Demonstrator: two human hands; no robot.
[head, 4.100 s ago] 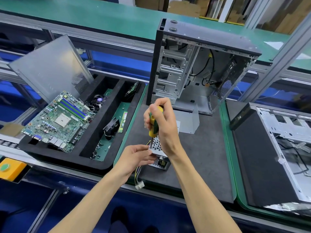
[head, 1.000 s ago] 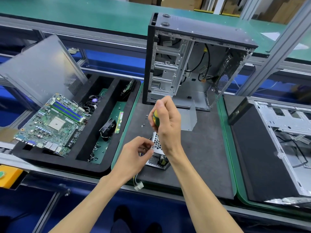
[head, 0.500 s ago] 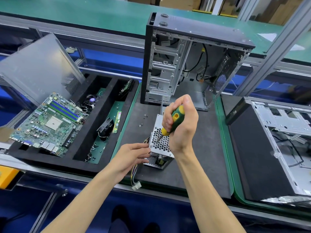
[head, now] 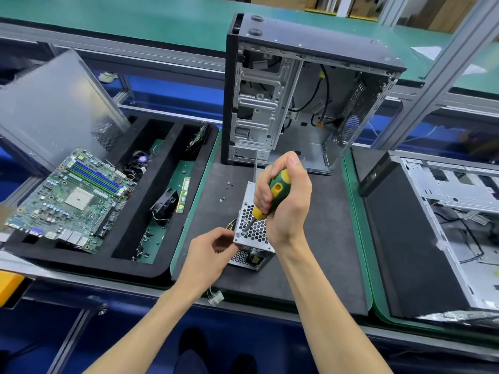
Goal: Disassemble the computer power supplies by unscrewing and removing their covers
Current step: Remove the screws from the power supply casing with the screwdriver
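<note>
A small silver power supply (head: 255, 228) with a perforated cover lies on the dark mat (head: 324, 238), coloured wires and a white plug (head: 216, 297) trailing off its near left. My right hand (head: 286, 203) grips a green and yellow screwdriver (head: 272, 194), tilted, its tip on the cover's left edge. My left hand (head: 210, 252) holds the supply's near left corner with thumb and fingers. A few loose screws (head: 225, 191) lie on the mat to the left.
An open upright computer case (head: 297, 98) stands behind the supply. A black foam tray (head: 113, 265) at left holds a motherboard (head: 73, 198), a fan and a memory stick, with a grey side panel (head: 54, 106) leaning behind. Another open case (head: 437, 225) lies at right.
My right hand tipped the screwdriver from upright to slanting and set its tip on the cover's left edge. My left hand shifted to the supply's near left corner.
</note>
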